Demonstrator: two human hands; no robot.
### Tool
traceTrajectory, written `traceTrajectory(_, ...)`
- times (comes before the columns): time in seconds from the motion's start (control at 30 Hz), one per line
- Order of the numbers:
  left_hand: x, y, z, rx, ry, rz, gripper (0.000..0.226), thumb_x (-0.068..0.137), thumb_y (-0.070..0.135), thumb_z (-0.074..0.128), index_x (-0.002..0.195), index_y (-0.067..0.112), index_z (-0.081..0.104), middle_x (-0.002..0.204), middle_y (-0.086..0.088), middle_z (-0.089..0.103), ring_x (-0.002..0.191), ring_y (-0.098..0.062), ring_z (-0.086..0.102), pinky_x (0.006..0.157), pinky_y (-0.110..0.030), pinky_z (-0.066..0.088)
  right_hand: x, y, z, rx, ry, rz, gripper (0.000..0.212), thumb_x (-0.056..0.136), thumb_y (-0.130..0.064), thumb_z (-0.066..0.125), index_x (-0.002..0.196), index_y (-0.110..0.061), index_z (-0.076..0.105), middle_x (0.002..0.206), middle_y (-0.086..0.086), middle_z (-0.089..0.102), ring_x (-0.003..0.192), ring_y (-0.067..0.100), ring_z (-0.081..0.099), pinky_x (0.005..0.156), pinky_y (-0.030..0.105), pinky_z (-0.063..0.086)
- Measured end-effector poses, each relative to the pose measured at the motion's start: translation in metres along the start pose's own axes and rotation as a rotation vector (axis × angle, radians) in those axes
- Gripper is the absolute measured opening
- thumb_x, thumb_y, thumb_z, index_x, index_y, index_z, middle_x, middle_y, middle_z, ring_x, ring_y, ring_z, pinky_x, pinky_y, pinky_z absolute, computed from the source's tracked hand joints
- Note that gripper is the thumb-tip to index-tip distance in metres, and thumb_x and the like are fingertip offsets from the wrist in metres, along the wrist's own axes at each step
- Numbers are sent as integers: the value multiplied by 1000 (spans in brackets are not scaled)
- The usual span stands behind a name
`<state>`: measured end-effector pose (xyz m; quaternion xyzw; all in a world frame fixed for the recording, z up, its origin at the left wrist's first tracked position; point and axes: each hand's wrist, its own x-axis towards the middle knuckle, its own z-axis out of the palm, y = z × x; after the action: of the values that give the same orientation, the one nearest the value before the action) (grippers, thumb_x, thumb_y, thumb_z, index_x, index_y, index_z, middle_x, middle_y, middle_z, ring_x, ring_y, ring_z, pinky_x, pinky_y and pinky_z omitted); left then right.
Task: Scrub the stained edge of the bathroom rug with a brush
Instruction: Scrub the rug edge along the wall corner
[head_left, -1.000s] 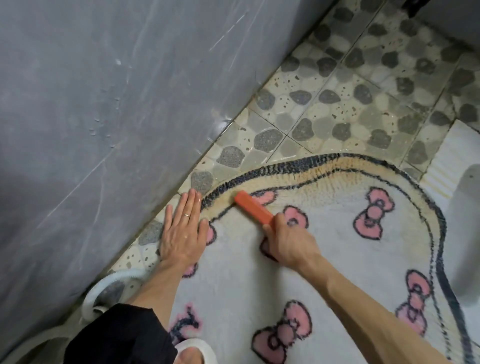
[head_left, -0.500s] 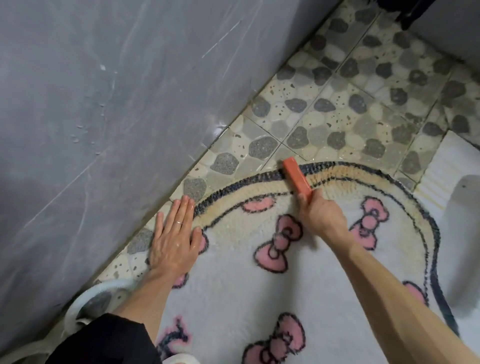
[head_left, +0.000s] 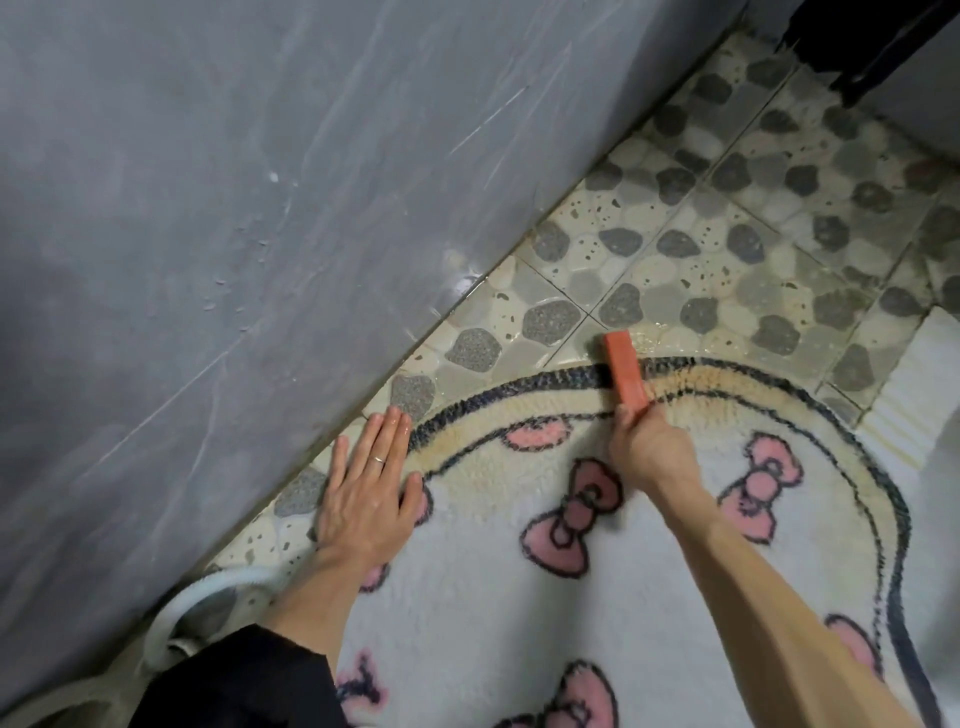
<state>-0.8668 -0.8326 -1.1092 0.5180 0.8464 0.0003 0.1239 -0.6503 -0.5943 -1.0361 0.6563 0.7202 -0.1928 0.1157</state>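
A white fluffy rug (head_left: 467, 597) with pink bows and a dark outline lies on the floor. A yellowish stain runs along its curved far edge (head_left: 519, 410). My right hand (head_left: 649, 447) grips an orange brush (head_left: 625, 371), which lies across the rug's dark border with its far end over the wet tile. My left hand (head_left: 369, 483), wearing a ring, presses flat with straight fingers on the rug's left edge and the tile beside it.
A grey marble-look wall (head_left: 234, 234) runs diagonally along the left. Wet pebble-pattern tiles (head_left: 701, 260) cover the floor beyond the rug. A white hose (head_left: 208, 597) curls at the lower left. A white ribbed mat (head_left: 924, 384) lies at the right.
My right hand has swept the brush from the rug's left inner part out to the far border, its tip now past the edge. My left hand has stayed pressed flat.
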Motion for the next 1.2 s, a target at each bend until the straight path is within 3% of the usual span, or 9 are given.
traceTrajectory(0.1,-1,2,-5,-16,-8,-9,67,101,43,20,161,14,13,169,0,4,155,-16,3,123,-49,9,-75,-33,40,-44,-74,-411,36,99,-35,54,114,-4,42,84,21,67,68,39,67,53,33,33)
traceTrajectory(0.17,-1,2,-6,-17,-2,-9,67,101,43,21,160,14,16,169,1,6,155,-16,5,123,-49,10,-100,-33,38,-98,-283,-508,38,105,-45,35,120,-11,38,94,17,67,79,37,67,58,35,37)
traceTrajectory(0.37,-2,7,-10,25,-78,-51,66,100,42,20,160,13,19,168,-4,12,155,-20,12,122,-54,17,11,46,-15,6,-47,47,38,105,-49,27,101,-12,35,102,33,65,93,47,64,73,43,42)
traceTrajectory(0.5,27,58,-31,-100,-54,-27,67,94,39,35,155,11,36,158,-11,39,145,-30,36,117,-57,25,-51,10,29,75,-195,-140,39,105,-47,28,111,-11,42,105,21,67,94,41,66,73,42,47)
traceTrajectory(0.63,68,133,-47,-88,-202,279,77,97,48,36,160,19,5,168,-1,-1,155,-23,7,123,-55,14,-52,31,19,-8,-190,-217,40,105,-51,26,113,-14,40,103,19,67,94,39,66,69,42,44)
traceTrajectory(0.77,76,170,-45,-93,-478,133,88,98,69,25,147,29,-36,149,5,-49,142,-20,-40,115,-60,-19,10,86,-21,29,-72,91,43,105,-48,22,112,-10,39,99,27,68,91,42,66,68,40,43)
traceTrajectory(1.0,78,179,-33,-92,-550,53,101,85,87,20,141,31,-43,136,7,-64,131,-21,-55,105,-67,-28,-33,68,-1,-14,-172,-227,41,105,-52,23,113,-14,37,95,16,66,85,36,64,65,40,42)
traceTrajectory(1.13,81,183,-37,-98,-625,27,104,82,90,22,136,35,-49,132,10,-66,129,-19,-56,106,-69,-26,48,133,-45,57,-36,178,49,104,-51,23,119,-8,43,104,24,66,87,38,62,71,39,41)
traceTrajectory(1.2,82,185,-41,-74,-644,19,105,81,91,22,136,36,-48,133,9,-66,129,-19,-56,107,-70,-25,45,124,-38,102,-42,183,50,105,-47,24,121,-4,43,106,24,66,91,39,63,71,37,41)
